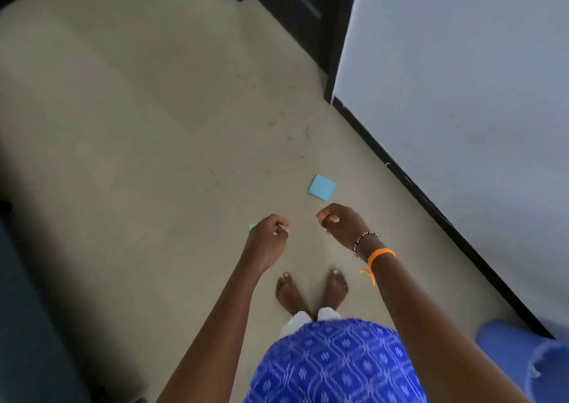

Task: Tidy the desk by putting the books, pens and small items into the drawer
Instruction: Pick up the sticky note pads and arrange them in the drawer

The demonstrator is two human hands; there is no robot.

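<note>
A light blue sticky note lies flat on the beige floor, just beyond my right hand. That hand hangs above the floor with its fingers curled in and nothing visible in them. My left hand is level with it, a short gap to the left, its fingers also curled. A small green corner peeks out past the left hand's far edge and seems to lie on the floor under it. No desk, drawer, books or pens are in view.
My bare feet stand on the tiled floor right below the hands. A pale wall with a black skirting runs along the right. A dark door frame is at the top, a blue roll bottom right, dark furniture at left.
</note>
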